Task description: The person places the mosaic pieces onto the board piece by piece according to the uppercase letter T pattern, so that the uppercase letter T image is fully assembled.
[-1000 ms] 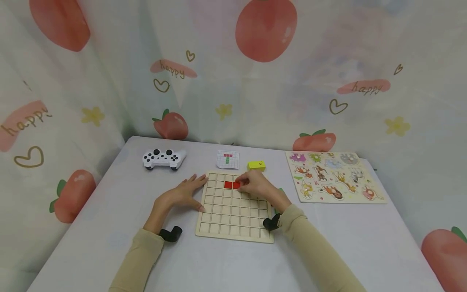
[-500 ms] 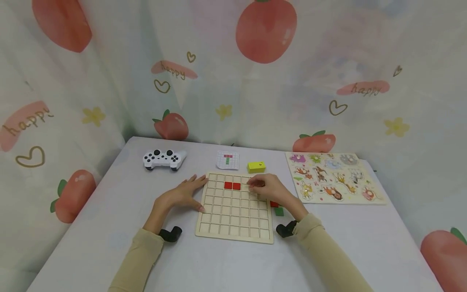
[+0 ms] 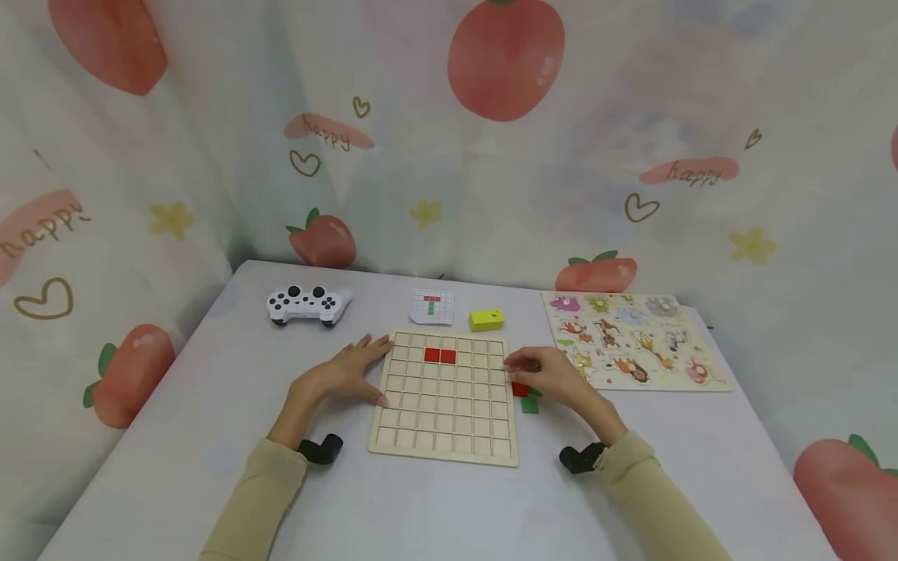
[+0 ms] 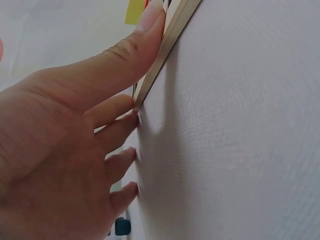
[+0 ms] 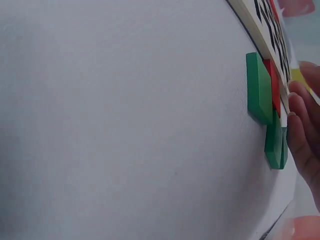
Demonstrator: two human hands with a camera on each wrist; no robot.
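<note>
A wooden grid board (image 3: 445, 417) lies on the table, with two red tiles (image 3: 440, 356) side by side in its second row. My left hand (image 3: 337, 375) rests along the board's left edge, thumb and fingers spread. Past the right edge hovers my right hand (image 3: 554, 375), its fingers loosely bent and nothing visible between them. Beneath and beside it lie a red tile (image 3: 520, 389) and a green tile (image 3: 529, 406). In the right wrist view, more green (image 5: 276, 145) shows close to the fingers; the hand partly hides these pieces in the head view.
A card (image 3: 431, 306) with a red and green T pattern lies behind the board, next to a yellow block (image 3: 487, 320). A white game controller (image 3: 307, 305) is at the back left. An animal puzzle board (image 3: 631, 343) lies at the right. A printed curtain surrounds the table.
My right hand has moved right, from the second red tile across the board to the loose tiles beside it. That red tile stays on the grid. My left hand keeps its place.
</note>
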